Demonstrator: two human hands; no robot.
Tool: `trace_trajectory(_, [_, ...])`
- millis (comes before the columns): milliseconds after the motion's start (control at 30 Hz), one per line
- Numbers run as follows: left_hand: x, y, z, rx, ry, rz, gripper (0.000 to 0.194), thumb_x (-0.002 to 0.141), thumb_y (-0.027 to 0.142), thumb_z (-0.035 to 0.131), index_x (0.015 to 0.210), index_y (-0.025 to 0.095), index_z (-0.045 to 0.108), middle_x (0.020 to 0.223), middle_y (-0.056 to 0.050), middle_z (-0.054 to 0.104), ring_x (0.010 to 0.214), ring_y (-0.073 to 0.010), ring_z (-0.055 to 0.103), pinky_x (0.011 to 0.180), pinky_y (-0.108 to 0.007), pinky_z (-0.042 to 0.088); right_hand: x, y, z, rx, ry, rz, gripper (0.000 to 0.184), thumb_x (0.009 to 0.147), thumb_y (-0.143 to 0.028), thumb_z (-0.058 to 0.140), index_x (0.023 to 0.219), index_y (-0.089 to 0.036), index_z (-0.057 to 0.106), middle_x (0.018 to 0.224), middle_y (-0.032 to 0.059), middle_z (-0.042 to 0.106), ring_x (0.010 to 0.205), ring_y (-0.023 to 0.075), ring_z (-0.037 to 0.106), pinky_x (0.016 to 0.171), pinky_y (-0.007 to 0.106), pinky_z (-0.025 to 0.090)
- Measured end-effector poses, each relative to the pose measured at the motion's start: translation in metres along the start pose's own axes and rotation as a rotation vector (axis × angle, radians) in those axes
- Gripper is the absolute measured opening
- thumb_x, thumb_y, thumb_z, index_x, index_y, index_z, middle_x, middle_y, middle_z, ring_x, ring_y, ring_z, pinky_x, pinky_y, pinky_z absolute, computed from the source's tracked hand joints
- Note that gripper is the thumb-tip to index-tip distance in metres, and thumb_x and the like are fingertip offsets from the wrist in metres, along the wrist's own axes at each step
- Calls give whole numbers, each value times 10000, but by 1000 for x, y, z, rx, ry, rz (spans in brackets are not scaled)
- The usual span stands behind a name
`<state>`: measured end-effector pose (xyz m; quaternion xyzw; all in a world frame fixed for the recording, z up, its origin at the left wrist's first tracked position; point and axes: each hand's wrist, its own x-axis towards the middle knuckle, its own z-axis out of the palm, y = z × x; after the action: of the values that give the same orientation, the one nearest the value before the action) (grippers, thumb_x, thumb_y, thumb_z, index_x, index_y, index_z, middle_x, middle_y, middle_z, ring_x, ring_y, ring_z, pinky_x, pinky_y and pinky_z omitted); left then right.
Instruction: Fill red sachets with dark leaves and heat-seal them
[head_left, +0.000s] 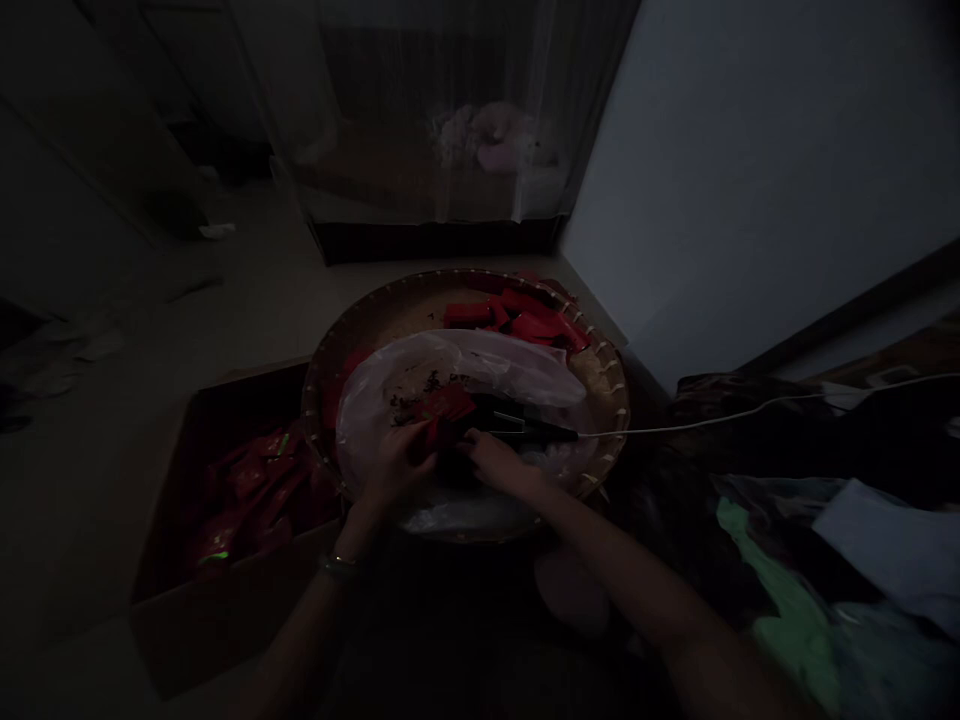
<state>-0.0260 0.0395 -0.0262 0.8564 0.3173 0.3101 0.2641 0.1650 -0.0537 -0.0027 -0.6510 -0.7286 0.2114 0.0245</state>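
Observation:
The scene is very dim. My left hand (403, 462) is closed on a red packet (448, 402), over a clear plastic bag (367, 405) spread in a round woven bamboo tray (616, 385). Close beside it, my right hand (496, 462) has its fingers curled in at the packet's lower right; what they pinch is lost in shadow. A black elongated device (551, 432) with a white cord (694, 428) lies just beyond the right hand. Dark loose bits (431, 382) are scattered on the plastic behind the packet.
Several red packets (536, 318) lie at the tray's far right. A cardboard box (225, 620) holding more red packets (255, 480) stands at the left. Clothes or cloths (795, 625) are heaped at the right. Behind are a white wall (765, 180) and a translucent partition (420, 130).

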Motion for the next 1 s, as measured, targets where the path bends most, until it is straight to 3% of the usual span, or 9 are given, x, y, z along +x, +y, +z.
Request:
trace_trajectory(100, [0,1,-1,4,-11,13,455,746,267,643,1187,174,588,1101,-114,675,993,-247,631,875,-403,512,4,5,5,87,46,-5,418,757,-12,529,1135,-151,639,1126,111,581,988,196,602,849,292,467])
trace_trajectory(233, [0,1,0,-6,-6,25,461,752,266,645,1197,168,583,1112,-120,670,1006,-252,627,880,-410,509,5,14,5,320,208,-20,364,704,-24,590,1041,-137,664,1046,92,638,961,197,606,853,311,467])
trace_trajectory(400, [-1,-1,1,-22,-13,14,457,759,272,648,1199,166,582,1125,-121,664,1023,-249,626,898,-407,509,1,20,5,851,426,96,255,665,-108,649,913,-167,665,924,32,663,873,182,613,820,347,498])
trace_trajectory(533, [-2,-3,3,-15,2,31,463,749,257,652,1198,173,578,1108,-108,669,997,-238,636,875,-395,524,-1,18,3,1531,361,261,350,645,-198,697,990,-212,643,928,2,649,786,153,611,628,286,540])
trace_trajectory(633, [-1,-3,3,5,20,52,472,742,247,659,1202,186,574,1103,-98,672,986,-236,638,861,-391,530,-3,14,1,1884,275,286,356,642,-164,704,994,-198,668,926,11,667,795,137,616,629,245,540])
trace_trajectory(800, [-1,-1,2,0,4,41,460,744,242,663,1193,191,576,1098,-97,671,987,-240,638,862,-397,531,-2,4,-2,2218,254,349,187,746,-94,583,894,-137,688,870,34,703,782,115,639,716,220,548])
trace_trajectory(1000, [-1,1,1,-26,-7,24,462,746,222,659,1201,190,579,1098,-95,670,983,-236,639,851,-389,534,-7,-2,-14,2360,203,331,201,805,-119,480,880,-116,667,896,66,711,863,143,659,834,271,551])
